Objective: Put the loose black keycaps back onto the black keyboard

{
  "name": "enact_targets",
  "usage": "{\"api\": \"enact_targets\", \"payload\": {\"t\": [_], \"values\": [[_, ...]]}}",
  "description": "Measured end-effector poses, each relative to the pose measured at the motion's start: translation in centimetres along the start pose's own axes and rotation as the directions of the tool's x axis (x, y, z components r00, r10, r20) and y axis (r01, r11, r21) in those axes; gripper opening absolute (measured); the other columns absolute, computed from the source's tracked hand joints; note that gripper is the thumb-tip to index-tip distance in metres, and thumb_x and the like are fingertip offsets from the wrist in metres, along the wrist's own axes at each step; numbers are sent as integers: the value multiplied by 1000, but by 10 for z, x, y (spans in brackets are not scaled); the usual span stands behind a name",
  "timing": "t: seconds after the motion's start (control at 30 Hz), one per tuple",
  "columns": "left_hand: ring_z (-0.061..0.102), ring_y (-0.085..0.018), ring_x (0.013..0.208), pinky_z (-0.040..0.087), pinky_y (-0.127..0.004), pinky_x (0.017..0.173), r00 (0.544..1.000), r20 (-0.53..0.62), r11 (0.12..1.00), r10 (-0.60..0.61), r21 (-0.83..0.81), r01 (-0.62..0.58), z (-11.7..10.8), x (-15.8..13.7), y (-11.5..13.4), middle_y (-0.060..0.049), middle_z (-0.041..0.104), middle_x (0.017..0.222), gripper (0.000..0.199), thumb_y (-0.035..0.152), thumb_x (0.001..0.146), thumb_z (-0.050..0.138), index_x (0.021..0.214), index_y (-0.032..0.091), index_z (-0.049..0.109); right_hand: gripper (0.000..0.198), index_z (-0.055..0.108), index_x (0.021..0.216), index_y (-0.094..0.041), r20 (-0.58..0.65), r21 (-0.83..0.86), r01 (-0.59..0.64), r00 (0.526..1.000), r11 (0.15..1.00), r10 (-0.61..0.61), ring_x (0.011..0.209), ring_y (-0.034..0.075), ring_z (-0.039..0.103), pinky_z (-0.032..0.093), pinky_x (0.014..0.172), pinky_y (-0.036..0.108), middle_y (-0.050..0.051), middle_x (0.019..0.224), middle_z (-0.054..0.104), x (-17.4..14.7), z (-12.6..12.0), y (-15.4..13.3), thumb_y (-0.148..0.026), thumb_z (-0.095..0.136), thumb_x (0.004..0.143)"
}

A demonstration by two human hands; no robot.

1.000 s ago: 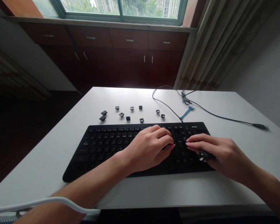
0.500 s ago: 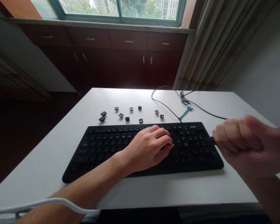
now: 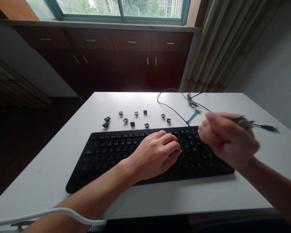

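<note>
A black keyboard lies across the white table, with gaps where some keys are gone. My left hand presses down on its middle, fingers curled together and holding it; the fingertips are partly hidden. Above the keyboard's right end is my right hand, smeared by motion and closed in a fist. Out of its far right side stick the thin, splayed dark ends of a tool; the rest is hidden in the fist. Behind the keyboard several loose black keycaps lie scattered.
A small blue brush with pale bristles lies behind the keyboard. The keyboard's cable loops to a bundle, and a black plug lies at the right. A white cord crosses my left forearm. Cabinets stand beyond the table.
My right hand has swung left and turned, from beside the keyboard's right end to above it, still closed round the tool. The left hand stays on the keyboard. The view has shifted slightly.
</note>
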State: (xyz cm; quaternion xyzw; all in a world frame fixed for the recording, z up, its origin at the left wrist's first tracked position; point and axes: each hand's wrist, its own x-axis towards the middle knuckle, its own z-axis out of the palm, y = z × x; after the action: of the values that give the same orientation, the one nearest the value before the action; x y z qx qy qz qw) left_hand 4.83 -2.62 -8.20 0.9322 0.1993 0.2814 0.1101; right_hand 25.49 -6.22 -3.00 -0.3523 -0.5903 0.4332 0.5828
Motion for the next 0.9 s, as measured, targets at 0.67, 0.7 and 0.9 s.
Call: {"api": "enact_targets", "payload": {"t": [0.67, 0.7, 0.9], "values": [[63, -18, 92, 55, -34, 83, 1000, -3, 1000, -7, 29, 7, 1, 2, 2, -3, 71, 107, 19, 27, 103, 53, 98, 17, 69, 57, 47, 49, -20, 10, -432, -60, 997, 900, 72, 41, 10, 39, 29, 44, 31, -2, 44, 44, 30, -24, 3, -41, 61, 100], [63, -18, 92, 55, -33, 83, 1000, -6, 999, -8, 32, 8, 1, 2, 2, -3, 72, 107, 20, 28, 103, 53, 98, 17, 69, 57, 44, 50, -20, 35, -512, -6, 999, 859, 28, 41, 10, 38, 29, 44, 30, -2, 44, 41, 32, -26, 6, -40, 60, 101], [62, -18, 89, 54, -32, 84, 1000, -13, 999, 9, 54, -8, 2, 1, 1, -4, 72, 106, 22, 29, 103, 52, 100, 16, 70, 39, 45, 60, -19, 447, -799, 499, 866, 336, -225, 48, 9, 30, 26, 51, 29, -5, 52, 39, 17, -37, 37, -24, 65, 93]]}}
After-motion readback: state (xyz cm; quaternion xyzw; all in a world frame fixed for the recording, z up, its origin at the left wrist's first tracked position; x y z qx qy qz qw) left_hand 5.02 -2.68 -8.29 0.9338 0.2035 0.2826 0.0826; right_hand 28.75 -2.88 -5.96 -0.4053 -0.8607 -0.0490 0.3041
